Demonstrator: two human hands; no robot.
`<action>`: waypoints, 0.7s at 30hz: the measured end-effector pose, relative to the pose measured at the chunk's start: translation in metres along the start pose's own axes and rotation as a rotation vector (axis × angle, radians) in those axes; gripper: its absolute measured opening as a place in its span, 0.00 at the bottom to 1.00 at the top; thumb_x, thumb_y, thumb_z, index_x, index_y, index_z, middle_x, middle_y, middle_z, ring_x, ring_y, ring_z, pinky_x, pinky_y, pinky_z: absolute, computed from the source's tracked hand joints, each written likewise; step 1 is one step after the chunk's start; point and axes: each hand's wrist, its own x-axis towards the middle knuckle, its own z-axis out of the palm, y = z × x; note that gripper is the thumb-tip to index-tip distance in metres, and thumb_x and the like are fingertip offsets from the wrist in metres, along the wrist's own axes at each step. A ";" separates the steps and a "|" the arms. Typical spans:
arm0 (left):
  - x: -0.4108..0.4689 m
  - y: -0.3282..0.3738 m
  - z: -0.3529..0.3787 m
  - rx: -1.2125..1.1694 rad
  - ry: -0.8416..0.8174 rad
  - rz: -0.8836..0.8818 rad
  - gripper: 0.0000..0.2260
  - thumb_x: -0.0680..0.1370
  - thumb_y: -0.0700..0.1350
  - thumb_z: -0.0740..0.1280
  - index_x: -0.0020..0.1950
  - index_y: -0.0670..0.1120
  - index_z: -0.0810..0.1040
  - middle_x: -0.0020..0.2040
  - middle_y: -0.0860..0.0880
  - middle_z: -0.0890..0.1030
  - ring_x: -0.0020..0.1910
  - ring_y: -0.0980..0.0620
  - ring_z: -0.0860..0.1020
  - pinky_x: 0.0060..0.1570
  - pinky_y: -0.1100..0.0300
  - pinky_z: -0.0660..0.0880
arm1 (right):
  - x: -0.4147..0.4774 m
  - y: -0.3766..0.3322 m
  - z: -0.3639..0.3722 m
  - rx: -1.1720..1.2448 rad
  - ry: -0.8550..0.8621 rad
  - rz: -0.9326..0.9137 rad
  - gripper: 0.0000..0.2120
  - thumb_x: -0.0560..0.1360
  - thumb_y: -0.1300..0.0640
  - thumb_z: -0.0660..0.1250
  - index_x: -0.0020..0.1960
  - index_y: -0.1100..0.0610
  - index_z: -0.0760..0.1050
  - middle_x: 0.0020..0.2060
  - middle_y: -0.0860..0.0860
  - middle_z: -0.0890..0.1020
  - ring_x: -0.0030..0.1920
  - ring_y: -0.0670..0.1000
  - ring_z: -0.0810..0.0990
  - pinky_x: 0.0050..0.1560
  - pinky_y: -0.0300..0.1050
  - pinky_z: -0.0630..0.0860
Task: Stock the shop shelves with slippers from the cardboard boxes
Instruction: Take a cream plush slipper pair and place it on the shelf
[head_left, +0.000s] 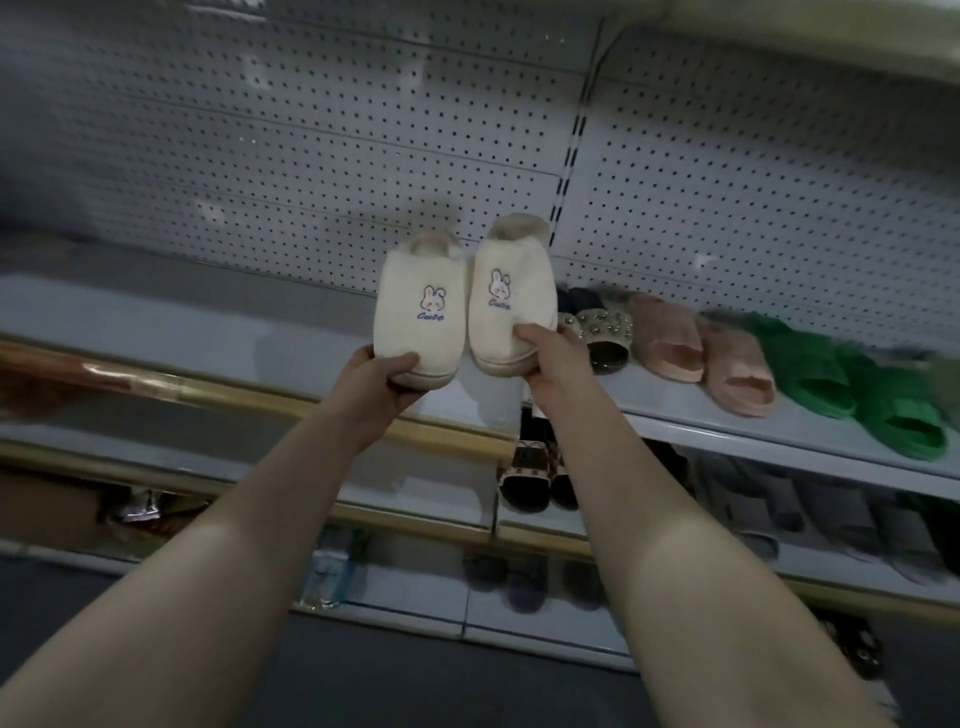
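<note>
The left hand (382, 376) grips the toe of one cream slipper (421, 317), the right hand (553, 358) the other cream slipper (511, 306) — both held above the shelf (675, 410), toes toward the camera, heels toward the pegboard (311, 130) (each embroidered "Cute").

Dim, flat indoor light, grey-blue cast. Brightest: cream slippers (470, 306) at centre, both forearms. Glare streak on brass rail (104, 371) at left. Soft shadows on pegboard (311, 130) behind slippers. Lower shelves (571, 587) murky, contents barely readable. Motion blur heavy at left edge, top corners smeared. Wide-angle distortion: shelf lines bow, arms stretched toward bottom. Centre sharpest.
</note>
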 end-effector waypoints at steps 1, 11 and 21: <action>0.005 0.006 -0.011 -0.009 0.017 0.001 0.19 0.78 0.34 0.64 0.69 0.36 0.68 0.63 0.38 0.77 0.58 0.41 0.78 0.42 0.56 0.82 | 0.003 0.009 0.017 0.014 0.007 0.015 0.23 0.74 0.69 0.69 0.67 0.61 0.68 0.58 0.59 0.79 0.56 0.59 0.80 0.55 0.56 0.79; 0.086 0.001 -0.078 0.057 0.143 -0.134 0.16 0.79 0.35 0.64 0.66 0.35 0.70 0.65 0.35 0.74 0.52 0.43 0.79 0.39 0.56 0.82 | 0.073 0.094 0.055 0.029 -0.014 0.247 0.16 0.78 0.59 0.69 0.64 0.59 0.72 0.59 0.57 0.80 0.51 0.54 0.81 0.52 0.50 0.79; 0.168 -0.032 -0.064 0.087 0.152 -0.266 0.17 0.78 0.32 0.63 0.67 0.34 0.69 0.62 0.36 0.76 0.54 0.42 0.78 0.37 0.55 0.80 | 0.136 0.121 0.021 -0.237 0.008 0.243 0.28 0.71 0.65 0.75 0.67 0.56 0.68 0.60 0.56 0.79 0.56 0.58 0.79 0.44 0.48 0.79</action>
